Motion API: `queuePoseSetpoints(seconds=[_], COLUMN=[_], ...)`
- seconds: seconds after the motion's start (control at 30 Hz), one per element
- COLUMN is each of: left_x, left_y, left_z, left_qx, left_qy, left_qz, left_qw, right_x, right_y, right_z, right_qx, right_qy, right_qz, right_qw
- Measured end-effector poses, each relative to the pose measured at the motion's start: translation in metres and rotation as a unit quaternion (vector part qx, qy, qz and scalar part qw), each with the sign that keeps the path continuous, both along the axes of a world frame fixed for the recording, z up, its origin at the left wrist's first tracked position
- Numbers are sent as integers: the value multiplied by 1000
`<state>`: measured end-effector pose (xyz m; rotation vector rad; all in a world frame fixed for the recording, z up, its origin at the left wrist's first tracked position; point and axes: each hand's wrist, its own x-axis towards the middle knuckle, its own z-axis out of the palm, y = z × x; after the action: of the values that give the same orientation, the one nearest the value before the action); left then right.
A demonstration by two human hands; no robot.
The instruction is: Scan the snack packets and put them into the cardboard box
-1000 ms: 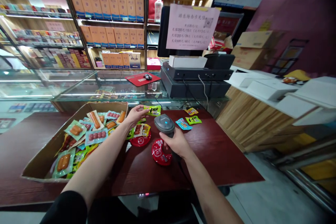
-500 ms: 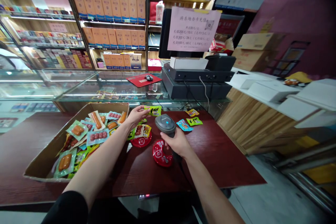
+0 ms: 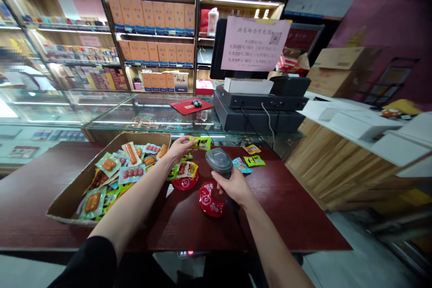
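Note:
Between the fingertips of my left hand (image 3: 180, 148) is a small yellow-green snack packet (image 3: 201, 143), raised above the dark red table. My right hand (image 3: 233, 183) is wrapped round the handle of a grey barcode scanner (image 3: 218, 160), whose head points toward the packet. Below the scanner lies a shiny red snack packet (image 3: 209, 200). Another red packet (image 3: 185, 182) lies to its left, partly under a sausage packet (image 3: 186, 169). Beyond the scanner sit a blue packet (image 3: 242, 165), a green packet (image 3: 254, 160) and an orange-yellow packet (image 3: 251, 149).
A cardboard box (image 3: 64, 198) full of wrapped sausages and snacks stands left, beside my left forearm. Behind the table are a glass counter (image 3: 148, 119), a monitor (image 3: 218, 49) and a black cash drawer (image 3: 256, 119). Stacked cartons (image 3: 332, 76) stand right. A person (image 3: 25, 69) is at far left.
The view has shifted slightly, so most things appear a little further right. Both hands keep hold of the packet and the scanner. The blue light on the scanner's head no longer shows.

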<state>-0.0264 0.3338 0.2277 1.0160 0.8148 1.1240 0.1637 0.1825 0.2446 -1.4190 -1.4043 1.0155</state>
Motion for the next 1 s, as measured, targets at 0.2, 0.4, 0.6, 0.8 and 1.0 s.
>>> queuePoseSetpoints(seconds=[0.2,0.4,0.6,0.8,1.0], left_x=[-52,-165,-229,-198,-109], left_y=[-7,-35,-64,-65,-36], left_z=[31,49,57,58,38], left_qx=[20,64,52,64,65], left_qy=[-22,36,92,101,84], left_qz=[83,212,312,263,148], left_qw=[996,974,944,957,983], right_x=[0,-15,-33,-31,-7], right_y=[2,16,24,21,17], right_z=[20,31,26,29,30], right_qx=[26,35,42,31,36], right_qy=[-4,-13,4,1,-20], right_qz=[32,70,109,103,56], right_qw=[999,997,993,994,998])
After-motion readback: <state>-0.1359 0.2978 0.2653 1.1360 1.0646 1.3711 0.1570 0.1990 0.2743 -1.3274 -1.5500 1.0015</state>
